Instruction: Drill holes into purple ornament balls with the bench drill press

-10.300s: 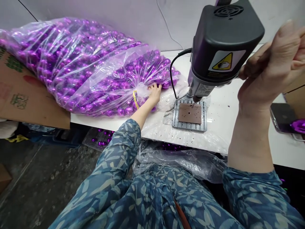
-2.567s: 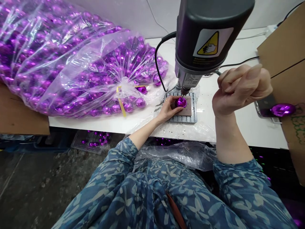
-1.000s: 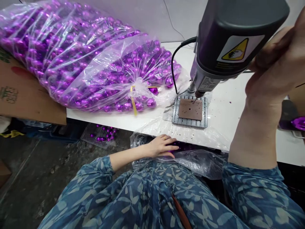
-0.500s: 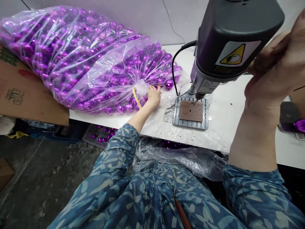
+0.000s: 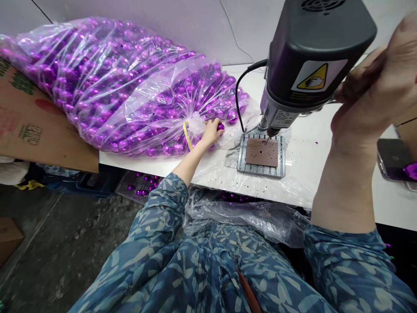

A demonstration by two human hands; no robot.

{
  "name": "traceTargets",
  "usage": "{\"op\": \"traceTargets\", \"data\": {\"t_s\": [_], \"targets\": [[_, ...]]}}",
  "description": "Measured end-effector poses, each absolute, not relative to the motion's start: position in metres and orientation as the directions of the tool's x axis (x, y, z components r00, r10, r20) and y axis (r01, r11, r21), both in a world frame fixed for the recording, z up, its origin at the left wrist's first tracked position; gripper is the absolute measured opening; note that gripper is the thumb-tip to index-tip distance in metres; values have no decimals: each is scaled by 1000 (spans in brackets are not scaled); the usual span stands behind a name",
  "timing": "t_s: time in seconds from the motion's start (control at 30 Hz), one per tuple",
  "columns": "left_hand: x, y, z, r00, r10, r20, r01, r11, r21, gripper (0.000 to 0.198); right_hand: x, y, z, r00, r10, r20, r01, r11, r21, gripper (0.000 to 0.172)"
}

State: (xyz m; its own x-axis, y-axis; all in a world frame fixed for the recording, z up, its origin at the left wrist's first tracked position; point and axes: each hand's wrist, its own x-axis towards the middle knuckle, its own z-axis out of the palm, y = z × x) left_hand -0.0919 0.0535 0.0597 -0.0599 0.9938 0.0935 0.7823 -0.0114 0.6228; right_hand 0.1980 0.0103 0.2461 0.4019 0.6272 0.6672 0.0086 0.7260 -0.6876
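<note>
My left hand (image 5: pixel 211 134) rests by the tied neck of a clear plastic bag (image 5: pixel 130 87) packed with shiny purple faceted balls. Its fingertips pinch one purple ball (image 5: pixel 220 126). A yellow strap (image 5: pixel 186 135) binds the bag's neck. My right hand (image 5: pixel 368 87) is raised at the far right, its fingers curled around the thin lever of a black bench drill (image 5: pixel 309 56). The drill bit (image 5: pixel 267 137) hangs just above a brown plate (image 5: pixel 262 152) set in a metal grid jig (image 5: pixel 243 156), with nothing on the plate.
The bag lies partly on flattened cardboard (image 5: pixel 32 117) at the left. A phone (image 5: pixel 393 158) sits at the right of the white table (image 5: pixel 309 174), with a purple ball (image 5: pixel 412 171) at the frame's edge. Below the table edge hang crumpled plastic (image 5: pixel 244 217) and a tray of purple balls (image 5: pixel 138 187).
My left hand has moved from my lap up to the bag's neck and now pinches a purple ball. The ball seen earlier on the brown plate is gone from it.
</note>
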Motion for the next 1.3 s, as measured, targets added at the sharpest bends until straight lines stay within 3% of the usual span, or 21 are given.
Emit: {"op": "traceTargets", "data": {"t_s": [0.1,0.17,0.27,0.43,0.53,0.67,0.93,1.3], "targets": [[-98,51,62,-67,990,122,467,-77,881,29,198,13,246,384,589,711,-23,776,-630,87],[-99,45,66,-48,996,75,226,-62,972,33,197,13,247,380,574,725,-14,787,-616,87],[-95,30,73,41,999,-30,15,29,999,38,195,12,248,383,568,729,-15,793,-609,83],[-74,2,71,114,987,-109,-163,127,978,43,195,9,249,383,587,714,-2,773,-635,81],[-55,-11,58,132,984,-117,-242,146,959,57,196,5,250,334,596,730,44,764,-644,77],[-28,-17,36,148,989,-18,-239,53,970,74,196,2,250,298,600,742,66,763,-643,73],[2,7,-1,237,960,150,-71,-136,988,72,201,7,246,312,591,744,43,773,-633,70],[12,12,-12,354,885,302,121,-364,924,77,203,7,240,278,540,794,86,810,-580,67]]}}
